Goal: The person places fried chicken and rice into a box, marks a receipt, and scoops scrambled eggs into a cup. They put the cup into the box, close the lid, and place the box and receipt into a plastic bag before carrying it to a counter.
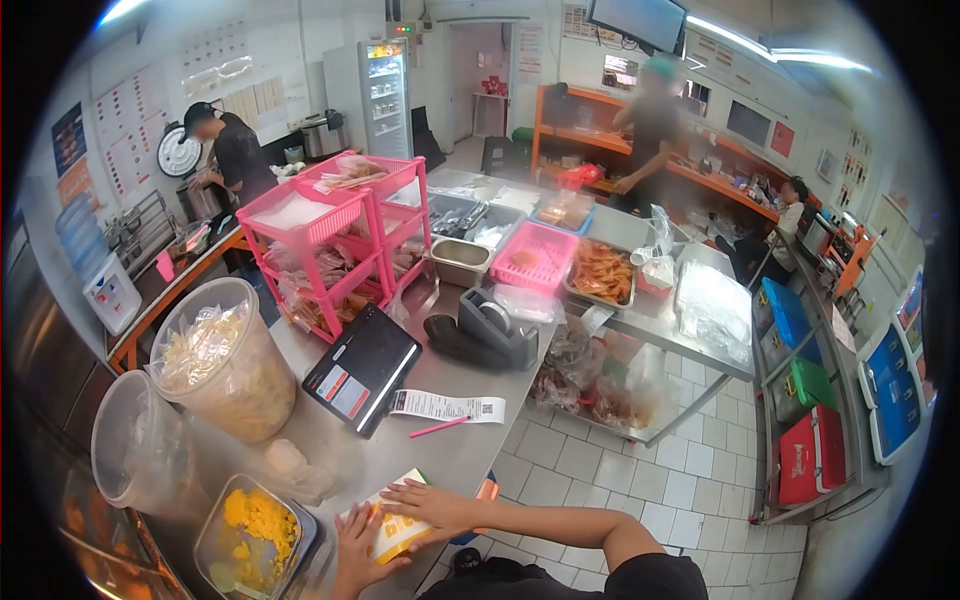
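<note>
box (398, 535) of white and yellow card lies flat on the counter (455, 455), just right of the tray (215, 545) of yellow food. right hand (432, 505) lies on top, fingers spread wide, apparently to press it flat. left hand (355, 555) braces the side nearest the tray, fingers stretched out, likely to stop it sliding. receipt (447, 406) and pink pen (438, 427) lie beyond the tray, probably kept within reach.
</note>
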The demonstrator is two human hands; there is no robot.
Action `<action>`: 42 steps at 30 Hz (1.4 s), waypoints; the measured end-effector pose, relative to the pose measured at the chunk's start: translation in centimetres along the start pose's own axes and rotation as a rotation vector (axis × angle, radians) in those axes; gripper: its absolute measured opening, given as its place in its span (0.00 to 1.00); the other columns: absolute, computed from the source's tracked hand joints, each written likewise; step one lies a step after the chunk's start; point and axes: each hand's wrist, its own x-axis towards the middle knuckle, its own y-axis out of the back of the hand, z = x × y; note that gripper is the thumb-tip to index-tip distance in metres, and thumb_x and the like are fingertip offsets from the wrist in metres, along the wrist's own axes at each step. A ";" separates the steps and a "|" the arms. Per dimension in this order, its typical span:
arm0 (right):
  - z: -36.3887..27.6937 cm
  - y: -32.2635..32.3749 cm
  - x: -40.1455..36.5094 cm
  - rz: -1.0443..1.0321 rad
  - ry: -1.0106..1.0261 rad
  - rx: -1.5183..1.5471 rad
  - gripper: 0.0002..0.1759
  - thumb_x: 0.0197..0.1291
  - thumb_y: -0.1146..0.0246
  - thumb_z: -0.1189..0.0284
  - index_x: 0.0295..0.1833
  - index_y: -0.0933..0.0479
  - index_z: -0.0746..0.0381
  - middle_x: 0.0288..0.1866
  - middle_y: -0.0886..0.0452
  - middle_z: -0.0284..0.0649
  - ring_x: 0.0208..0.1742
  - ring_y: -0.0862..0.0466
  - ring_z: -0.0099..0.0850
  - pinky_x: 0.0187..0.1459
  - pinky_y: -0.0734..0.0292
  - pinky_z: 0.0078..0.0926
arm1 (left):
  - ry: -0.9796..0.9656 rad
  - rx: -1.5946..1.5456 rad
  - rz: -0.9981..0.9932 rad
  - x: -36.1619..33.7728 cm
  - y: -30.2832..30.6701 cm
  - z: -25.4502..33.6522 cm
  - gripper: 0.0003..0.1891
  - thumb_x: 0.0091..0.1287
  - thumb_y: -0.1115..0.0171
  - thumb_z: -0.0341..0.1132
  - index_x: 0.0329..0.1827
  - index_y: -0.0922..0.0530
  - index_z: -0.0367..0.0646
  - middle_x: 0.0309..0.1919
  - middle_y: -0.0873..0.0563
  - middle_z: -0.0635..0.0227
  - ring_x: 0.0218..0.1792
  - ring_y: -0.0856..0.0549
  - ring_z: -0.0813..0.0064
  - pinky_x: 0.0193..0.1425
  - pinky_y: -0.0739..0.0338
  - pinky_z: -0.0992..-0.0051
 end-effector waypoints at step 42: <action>-0.3 -0.8 0.0 -0.048 0.011 -0.270 0.42 0.54 0.50 0.44 0.68 0.50 0.59 0.69 0.49 0.46 0.69 0.49 0.43 0.66 0.59 0.46 | -0.156 0.127 -0.035 1.0 1.3 2.0 0.29 0.48 0.34 0.53 0.50 0.24 0.46 0.55 0.27 0.56 0.57 0.28 0.58 0.61 0.35 0.65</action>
